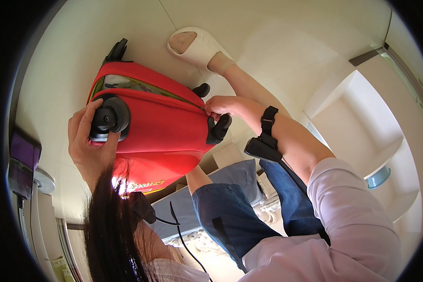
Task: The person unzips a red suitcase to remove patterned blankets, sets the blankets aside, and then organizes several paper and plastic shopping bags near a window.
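Observation:
A red fabric suitcase (162, 123) is before me, its black caster wheels toward me. Its long zipper seam gapes at the left end, where a patterned lining (118, 83) shows between yellow-green edges. My left hand (88, 144) grips the near left caster wheel (107, 118), fingers above it and thumb below. At the right end of the seam, my right hand (218, 105) pinches the zipper pull, mostly hidden by the fingers. Just below that hand juts another caster wheel (220, 128). Further wheels stick out at the upper left (117, 51) and behind the seam (201, 90).
My foot in a white slipper (201, 47) rests on the pale tiled floor (275, 38). A white open shelf unit (356, 123) at right holds a blue container (379, 178). A black device (262, 148) is strapped to my right forearm; a black cable (188, 246) hangs below.

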Demonstrator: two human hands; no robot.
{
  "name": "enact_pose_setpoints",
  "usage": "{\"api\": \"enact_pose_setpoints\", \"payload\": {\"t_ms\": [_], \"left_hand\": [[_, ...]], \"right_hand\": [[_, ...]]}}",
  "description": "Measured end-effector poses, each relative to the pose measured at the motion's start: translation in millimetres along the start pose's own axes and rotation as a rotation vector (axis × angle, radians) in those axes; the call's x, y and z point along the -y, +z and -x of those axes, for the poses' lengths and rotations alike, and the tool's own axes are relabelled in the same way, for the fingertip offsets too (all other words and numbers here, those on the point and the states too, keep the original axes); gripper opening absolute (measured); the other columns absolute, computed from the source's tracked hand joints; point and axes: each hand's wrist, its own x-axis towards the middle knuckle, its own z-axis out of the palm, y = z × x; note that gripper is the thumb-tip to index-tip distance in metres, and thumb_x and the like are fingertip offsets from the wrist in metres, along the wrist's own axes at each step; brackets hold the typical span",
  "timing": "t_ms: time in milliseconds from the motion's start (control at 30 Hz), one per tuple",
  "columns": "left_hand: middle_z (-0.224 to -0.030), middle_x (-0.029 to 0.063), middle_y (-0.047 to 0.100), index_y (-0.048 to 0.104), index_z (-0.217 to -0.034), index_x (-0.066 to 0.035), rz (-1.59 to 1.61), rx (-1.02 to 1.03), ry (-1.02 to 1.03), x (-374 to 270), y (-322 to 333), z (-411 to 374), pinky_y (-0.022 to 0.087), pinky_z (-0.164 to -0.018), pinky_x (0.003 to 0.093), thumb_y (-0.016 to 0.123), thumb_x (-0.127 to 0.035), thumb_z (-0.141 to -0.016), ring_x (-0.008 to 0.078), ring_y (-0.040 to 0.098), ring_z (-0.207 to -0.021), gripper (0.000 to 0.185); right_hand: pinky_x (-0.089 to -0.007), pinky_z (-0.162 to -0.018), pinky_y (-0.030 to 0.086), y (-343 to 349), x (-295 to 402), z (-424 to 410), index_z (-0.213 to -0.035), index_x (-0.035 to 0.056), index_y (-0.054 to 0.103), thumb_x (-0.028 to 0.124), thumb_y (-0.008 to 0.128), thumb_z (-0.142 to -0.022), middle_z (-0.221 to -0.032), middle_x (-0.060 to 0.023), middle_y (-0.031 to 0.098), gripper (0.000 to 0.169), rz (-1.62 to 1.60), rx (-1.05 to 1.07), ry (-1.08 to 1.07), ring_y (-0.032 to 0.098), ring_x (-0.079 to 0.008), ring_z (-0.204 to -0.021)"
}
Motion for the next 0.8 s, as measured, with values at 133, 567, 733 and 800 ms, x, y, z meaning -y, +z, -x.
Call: {"api": "enact_pose_setpoints", "payload": {"t_ms": [133, 567, 733, 800], "left_hand": [[-0.104, 0.0094, 0.061, 0.064, -0.108, -0.007, 0.026, 0.084, -0.013, 21.6, 2.5, -26.0, 0.048, -0.086, 0.0338, 0.064, 0.007, -0.057, 0.0256, 0.058, -0.099, 0.053], [-0.105, 0.0092, 0.061, 0.064, -0.109, -0.006, 0.058, 0.175, -0.055, 68.2, 11.2, -74.9, 0.048, -0.086, 0.0326, 0.063, 0.009, -0.058, 0.0246, 0.059, -0.099, 0.053], [-0.107, 0.0093, 0.061, 0.063, -0.112, -0.006, 0.069, 0.146, -0.035, 63.6, 13.4, -55.4, 0.047, -0.087, 0.0318, 0.065, 0.009, -0.061, 0.0235, 0.059, -0.100, 0.053], [-0.110, 0.0096, 0.059, 0.061, -0.117, -0.006, 0.051, 0.164, -0.033, 62.8, 10.9, -49.3, 0.045, -0.091, 0.0299, 0.066, 0.010, -0.065, 0.0215, 0.058, -0.103, 0.055]], "right_hand": [[-0.0273, -0.054, 0.039, 2.2, 15.7, -16.3, -0.066, 0.0049, 0.055, 0.008, 0.046, -0.078, -0.065, -0.0047, 0.055, 0.015, -0.093, -0.032, 0.067, 0.052, -0.0145, -0.060], [-0.0263, -0.055, 0.037, 9.7, 66.5, -45.0, -0.061, 0.0063, 0.052, 0.014, 0.053, -0.080, -0.058, -0.0011, 0.050, 0.021, -0.234, -0.098, 0.010, 0.046, -0.0112, -0.056], [-0.0330, -0.061, 0.040, 9.9, 60.0, -43.6, -0.066, 0.0049, 0.059, 0.016, 0.053, -0.078, -0.065, -0.0079, 0.056, 0.017, -0.182, -0.113, 0.019, 0.052, -0.0184, -0.062], [-0.0330, -0.060, 0.039, 10.7, 62.6, -42.1, -0.066, 0.0049, 0.059, 0.016, 0.053, -0.078, -0.064, -0.0080, 0.056, 0.018, -0.136, -0.144, 0.015, 0.051, -0.0185, -0.062]]}}
